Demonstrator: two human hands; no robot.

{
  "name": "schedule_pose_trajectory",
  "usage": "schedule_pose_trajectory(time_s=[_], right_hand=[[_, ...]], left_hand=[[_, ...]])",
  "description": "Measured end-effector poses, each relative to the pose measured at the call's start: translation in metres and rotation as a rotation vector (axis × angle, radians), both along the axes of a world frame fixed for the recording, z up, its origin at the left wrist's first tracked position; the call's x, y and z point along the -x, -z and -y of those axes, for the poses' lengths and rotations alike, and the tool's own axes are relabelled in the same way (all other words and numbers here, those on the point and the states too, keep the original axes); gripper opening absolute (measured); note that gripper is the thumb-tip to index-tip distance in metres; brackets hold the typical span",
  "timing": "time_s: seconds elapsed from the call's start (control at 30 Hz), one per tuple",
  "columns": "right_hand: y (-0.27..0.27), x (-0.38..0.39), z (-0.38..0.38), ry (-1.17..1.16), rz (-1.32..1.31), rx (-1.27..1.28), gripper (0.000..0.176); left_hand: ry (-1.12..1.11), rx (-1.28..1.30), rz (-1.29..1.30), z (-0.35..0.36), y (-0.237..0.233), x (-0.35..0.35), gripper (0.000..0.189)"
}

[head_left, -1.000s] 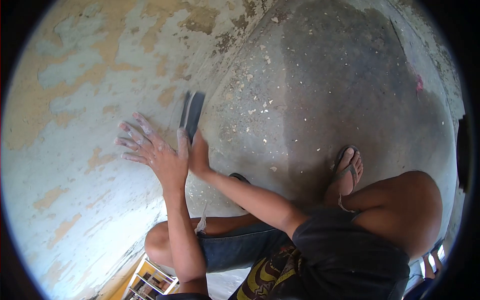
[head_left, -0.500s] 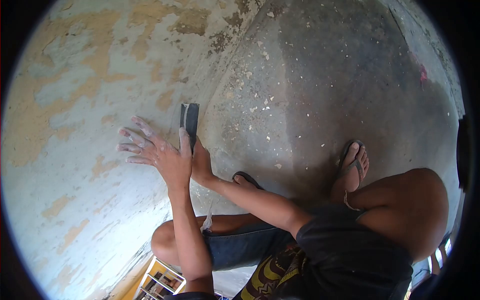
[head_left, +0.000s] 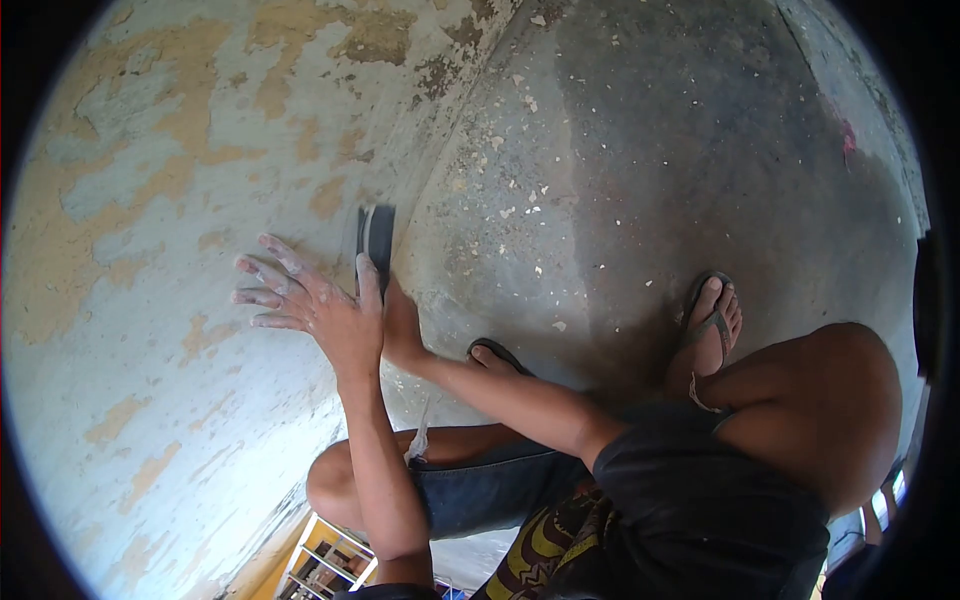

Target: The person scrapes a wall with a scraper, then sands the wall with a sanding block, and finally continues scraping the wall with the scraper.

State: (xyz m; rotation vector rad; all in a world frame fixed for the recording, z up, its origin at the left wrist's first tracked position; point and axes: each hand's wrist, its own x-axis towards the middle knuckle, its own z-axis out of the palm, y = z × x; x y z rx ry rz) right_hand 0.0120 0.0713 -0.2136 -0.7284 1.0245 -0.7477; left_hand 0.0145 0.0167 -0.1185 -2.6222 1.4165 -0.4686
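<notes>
My left hand (head_left: 325, 305) lies against the patchy wall (head_left: 150, 280), its fingers spread and coated in white residue. Its thumb points up along the near edge of a dark, flat, rectangular scraper (head_left: 377, 240) with a pale streak. My right hand (head_left: 403, 325), partly behind the left wrist, is closed round the scraper's lower end. The right fingers are mostly hidden. The scraper's upper end sits at the wall's lower part and looks slightly blurred.
Pale paint flakes lie scattered on the grey concrete floor (head_left: 650, 180). My sandalled feet (head_left: 710, 325) and bent knees are close beside the wall. A white rack (head_left: 325, 565) shows at the bottom edge. A pink mark (head_left: 849, 140) is at far right.
The scraper has shifted very slightly left, its upper end now blurred. My left hand stays nearly in place with fingers spread. The view has moved a little.
</notes>
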Motion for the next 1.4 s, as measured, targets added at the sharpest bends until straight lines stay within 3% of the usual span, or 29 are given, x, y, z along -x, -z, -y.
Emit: schedule_pose_trajectory(time_s=[0.03,0.2,0.23,0.3,0.43,0.63,0.67,0.73,0.87,0.93,1.03,1.13,1.17,1.27,1.33,1.37,1.4], right_hand=[[0.006,-0.010,0.014,0.122,-0.108,0.061,0.047],[0.021,0.001,0.101,0.303,-0.012,0.052,0.044],[0.022,0.000,0.090,0.310,-0.015,0.055,0.044],[0.017,0.001,0.047,0.077,-0.078,0.019,0.041],[0.005,0.003,0.006,0.082,-0.082,0.088,0.038],[0.021,0.007,0.114,0.332,-0.024,0.008,0.040],[0.018,0.005,0.103,0.338,-0.023,0.007,0.040],[0.014,0.000,0.059,0.113,-0.094,0.009,0.040],[0.006,-0.002,-0.001,0.134,-0.159,0.106,0.041],[0.015,-0.008,0.007,0.139,-0.091,0.072,0.042],[0.025,-0.003,0.092,0.343,-0.023,0.012,0.045],[0.022,0.003,0.093,0.208,-0.137,-0.008,0.045],[0.027,-0.004,0.068,0.169,-0.064,-0.013,0.045],[0.016,-0.011,-0.017,0.049,-0.214,0.104,0.045],[0.008,-0.002,-0.024,-0.150,-0.061,-0.030,0.041],[0.011,-0.004,-0.017,-0.155,-0.055,-0.031,0.041],[0.016,-0.008,0.005,0.028,-0.012,-0.006,0.040]], left_hand=[[-0.009,0.000,-0.001,-0.002,-0.002,0.000,0.102],[0.071,-0.005,-0.056,-0.009,-0.007,-0.009,0.102],[0.077,-0.002,-0.058,-0.009,-0.006,-0.009,0.102],[0.046,-0.009,-0.046,-0.007,-0.003,-0.007,0.103],[0.007,0.015,-0.028,0.001,0.001,0.001,0.103],[0.029,-0.009,-0.056,-0.007,-0.007,-0.004,0.105],[0.030,-0.012,-0.063,-0.009,-0.007,-0.006,0.106],[0.051,-0.001,-0.072,0.000,-0.003,-0.006,0.107],[0.007,0.014,-0.043,0.003,0.001,0.003,0.107],[-0.008,0.042,-0.056,0.003,-0.001,0.004,0.107],[0.011,0.031,-0.088,-0.001,-0.007,-0.002,0.107],[0.059,0.012,-0.110,-0.004,-0.005,-0.005,0.108],[0.050,0.009,-0.089,-0.003,-0.003,-0.005,0.108],[0.026,0.012,-0.077,0.004,0.001,0.002,0.107],[0.004,0.030,-0.073,0.005,0.002,0.005,0.107],[0.030,0.038,-0.084,0.005,0.001,0.005,0.107],[0.050,0.049,-0.094,0.003,-0.001,0.003,0.107]])
